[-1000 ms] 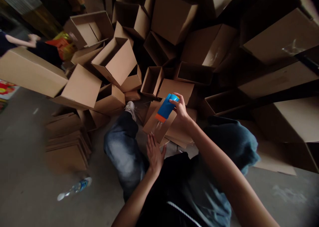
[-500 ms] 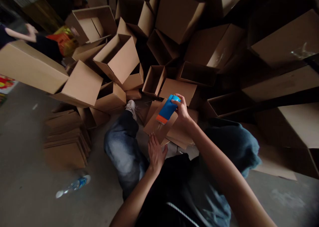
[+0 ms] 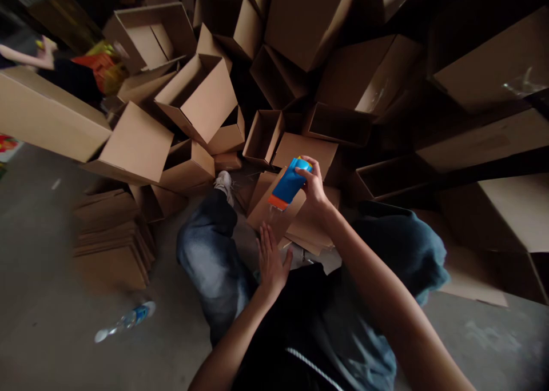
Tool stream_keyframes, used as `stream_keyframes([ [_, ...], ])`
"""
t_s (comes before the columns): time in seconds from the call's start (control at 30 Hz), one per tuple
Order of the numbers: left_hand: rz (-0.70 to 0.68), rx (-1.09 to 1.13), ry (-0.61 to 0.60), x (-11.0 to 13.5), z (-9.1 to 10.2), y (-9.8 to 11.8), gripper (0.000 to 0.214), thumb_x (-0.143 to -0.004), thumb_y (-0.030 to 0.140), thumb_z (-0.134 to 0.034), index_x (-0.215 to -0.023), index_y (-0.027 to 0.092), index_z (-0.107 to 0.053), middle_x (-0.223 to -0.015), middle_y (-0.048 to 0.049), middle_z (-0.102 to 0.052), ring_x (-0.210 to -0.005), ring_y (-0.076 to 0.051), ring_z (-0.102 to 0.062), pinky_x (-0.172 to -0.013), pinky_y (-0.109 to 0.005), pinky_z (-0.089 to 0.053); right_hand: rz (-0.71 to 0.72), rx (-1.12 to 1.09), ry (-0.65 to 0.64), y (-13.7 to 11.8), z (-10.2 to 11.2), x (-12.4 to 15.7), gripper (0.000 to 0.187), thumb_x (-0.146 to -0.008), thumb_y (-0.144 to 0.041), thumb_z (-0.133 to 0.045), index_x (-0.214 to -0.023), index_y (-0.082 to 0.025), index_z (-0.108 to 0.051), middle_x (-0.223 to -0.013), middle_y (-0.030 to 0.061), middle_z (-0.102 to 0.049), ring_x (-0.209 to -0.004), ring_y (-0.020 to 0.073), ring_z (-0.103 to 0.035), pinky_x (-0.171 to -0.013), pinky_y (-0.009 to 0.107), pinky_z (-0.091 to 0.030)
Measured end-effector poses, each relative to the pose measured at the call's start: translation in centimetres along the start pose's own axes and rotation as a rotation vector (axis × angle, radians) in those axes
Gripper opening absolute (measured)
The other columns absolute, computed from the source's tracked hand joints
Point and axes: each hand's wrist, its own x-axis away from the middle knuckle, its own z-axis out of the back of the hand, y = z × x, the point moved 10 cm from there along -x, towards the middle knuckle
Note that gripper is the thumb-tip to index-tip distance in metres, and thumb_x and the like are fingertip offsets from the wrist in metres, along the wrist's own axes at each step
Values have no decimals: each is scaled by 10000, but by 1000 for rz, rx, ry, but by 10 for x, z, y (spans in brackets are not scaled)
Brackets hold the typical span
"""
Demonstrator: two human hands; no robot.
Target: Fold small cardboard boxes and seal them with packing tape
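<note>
My right hand (image 3: 314, 185) grips a blue tape dispenser with an orange end (image 3: 289, 184), held over a small cardboard box (image 3: 274, 211) that rests between my knees. A strip of clear tape seems to run from the dispenser's orange end onto the box. My left hand (image 3: 271, 262) lies flat with fingers stretched out against the near end of that box. I sit on the floor, my jeans-clad left leg (image 3: 210, 248) stretched forward.
A heap of open cardboard boxes (image 3: 201, 96) fills the space ahead and to the right. Flattened cartons (image 3: 114, 236) are stacked on the floor at left. A plastic water bottle (image 3: 126, 321) lies on the concrete. Another person's arm (image 3: 26, 54) shows at far left.
The dispenser and my right hand have barely shifted. My left hand slid slightly right along the box. The other person's arm at the far left moved upward.
</note>
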Motion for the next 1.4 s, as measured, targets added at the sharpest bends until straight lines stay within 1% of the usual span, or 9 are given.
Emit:
stream_keyframes([
  [0.1, -2, 5, -17, -6, -9, 7, 902, -1014, 442, -420, -1584, 59, 165, -1656, -259, -114, -1543, -336, -119, -1207, -548, -285, -1, -10, -9, 0, -1, 1, 532, -636, -429, -707, -1132, -348, -533, -1018, -36, -592, -816, 153, -535, -691, 301, -476],
  [0.23, 24, 23, 18, -14, -14, 7, 960, -1003, 454, -447, -1564, 44, 215, -1648, -290, -75, -1535, -360, -90, -1199, -563, -294, 14, 23, -42, 0, -4, -1, 544, -657, -464, -687, -1155, -341, -507, -1042, -23, -591, -825, 164, -535, -704, 321, -473],
  [0.3, 27, 27, 22, -17, -17, 6, 968, -1000, 455, -455, -1563, 27, 206, -1642, -303, -78, -1534, -365, -80, -1201, -568, -285, 26, 53, -62, 0, -5, -2, 537, -680, -480, -667, -1168, -342, -492, -1042, -17, -585, -824, 168, -531, -703, 325, -468],
  [0.57, 54, 12, 20, -21, -20, 4, 889, -1002, 454, -448, -1586, -31, 14, -1631, -307, -132, -1539, -364, -88, -1217, -574, -237, 28, 28, -56, -3, -7, 1, 536, -667, -454, -685, -1158, -338, -502, -1044, -17, -599, -836, 170, -540, -708, 325, -476],
  [0.8, 115, -10, 32, -22, -25, 3, 855, -985, 489, -452, -1563, -76, -172, -1622, -315, -179, -1541, -379, -98, -1225, -569, -215, 42, 51, -89, -6, -12, 5, 512, -685, -484, -675, -1147, -341, -507, -1052, -18, -594, -832, 168, -536, -708, 329, -473],
  [1.03, 135, -75, 26, -23, -27, 2, 847, -976, 501, -444, -1547, -85, -225, -1617, -315, -206, -1538, -387, -118, -1219, -574, -226, 25, 27, -85, -1, -12, 4, 524, -667, -476, -688, -1136, -333, -503, -1035, -21, -592, -809, 158, -527, -694, 313, -459],
  [1.17, 144, -129, 2, -25, -25, 3, 840, -971, 503, -454, -1520, -109, -279, -1601, -325, -241, -1528, -389, -169, -1222, -543, -249, 35, 24, -88, 0, -12, 3, 522, -672, -474, -679, -1136, -314, -500, -1036, -15, -600, -804, 156, -528, -670, 293, -443],
  [1.3, 146, -118, 1, -29, -22, 0, 826, -965, 486, -461, -1499, -126, -312, -1580, -322, -298, -1506, -388, -252, -1214, -502, -288, 16, 37, -80, 5, -11, 3, 516, -684, -461, -668, -1149, -311, -500, -1007, -17, -593, -784, 149, -523, -663, 287, -441],
  [1.4, 149, -114, -29, -32, -22, -5, 833, -949, 485, -486, -1488, -132, -333, -1564, -322, -331, -1477, -395, -324, -1196, -501, -322, 16, 70, -88, 7, -12, 3, 500, -705, -467, -640, -1158, -313, -494, -986, -19, -581, -771, 146, -512, -661, 287, -432],
])
